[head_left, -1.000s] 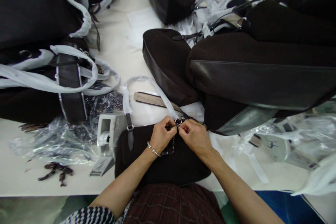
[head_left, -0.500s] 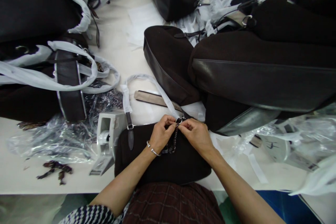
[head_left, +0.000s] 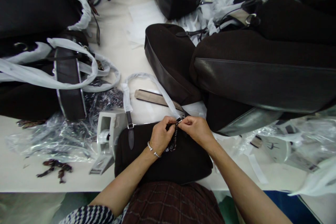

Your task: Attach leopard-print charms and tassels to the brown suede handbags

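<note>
A dark brown handbag [head_left: 147,161] lies flat at the table's near edge, right in front of me. Its strap [head_left: 141,76] is wrapped in white paper and loops away from me. At the bag's upper right, my left hand [head_left: 162,133] is closed in a pinch at the top of a dark braided charm [head_left: 172,145], which dangles over the bag. My right hand [head_left: 198,131] pinches the small metal ring [head_left: 179,119] beside it, close to the strap's end. The fingertips nearly meet and partly hide the ring.
A grey tape dispenser [head_left: 106,140] stands against the bag's left side. Dark bags [head_left: 262,73] are piled on the right, with more bags [head_left: 31,7] on the left. Plastic wrapping [head_left: 60,140], a loose charm [head_left: 55,168] and a beige-and-dark strap piece [head_left: 151,97] lie about.
Both hands stay at the ring, with small finger movements. The ring has turned and is more covered by the fingers. The charm hangs slightly differently.
</note>
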`<control>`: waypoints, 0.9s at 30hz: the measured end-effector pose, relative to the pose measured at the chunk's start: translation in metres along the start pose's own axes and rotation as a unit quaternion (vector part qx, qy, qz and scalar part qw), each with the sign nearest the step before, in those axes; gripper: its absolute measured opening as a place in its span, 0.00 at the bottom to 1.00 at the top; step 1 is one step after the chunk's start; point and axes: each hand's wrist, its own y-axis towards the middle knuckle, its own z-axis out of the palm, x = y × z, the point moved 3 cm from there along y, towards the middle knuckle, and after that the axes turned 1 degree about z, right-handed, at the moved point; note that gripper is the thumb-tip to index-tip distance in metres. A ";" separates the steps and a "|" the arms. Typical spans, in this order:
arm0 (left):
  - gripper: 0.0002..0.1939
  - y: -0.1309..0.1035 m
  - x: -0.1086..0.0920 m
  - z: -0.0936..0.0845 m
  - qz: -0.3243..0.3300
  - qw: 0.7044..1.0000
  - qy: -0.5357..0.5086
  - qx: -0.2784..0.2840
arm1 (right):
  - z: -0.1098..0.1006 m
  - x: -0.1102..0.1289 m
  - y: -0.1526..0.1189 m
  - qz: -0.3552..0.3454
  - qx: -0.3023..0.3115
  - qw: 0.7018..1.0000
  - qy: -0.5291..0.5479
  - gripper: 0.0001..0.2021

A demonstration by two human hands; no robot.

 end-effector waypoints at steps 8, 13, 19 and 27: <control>0.12 -0.001 0.004 -0.001 -0.002 1.000 -0.010 -0.030 | -0.001 0.003 0.005 0.006 0.009 1.000 -0.015 0.07; 0.07 0.001 0.002 -0.001 0.042 0.999 0.029 -0.009 | 0.002 -0.002 0.005 0.023 0.034 0.998 0.046 0.08; 0.06 0.005 0.003 0.000 0.012 0.999 -0.030 0.029 | 0.010 -0.012 0.006 0.059 0.067 0.984 0.157 0.11; 0.05 0.006 0.004 -0.003 -0.074 0.991 -0.109 0.037 | 0.009 -0.014 -0.004 -0.031 0.004 0.986 0.162 0.19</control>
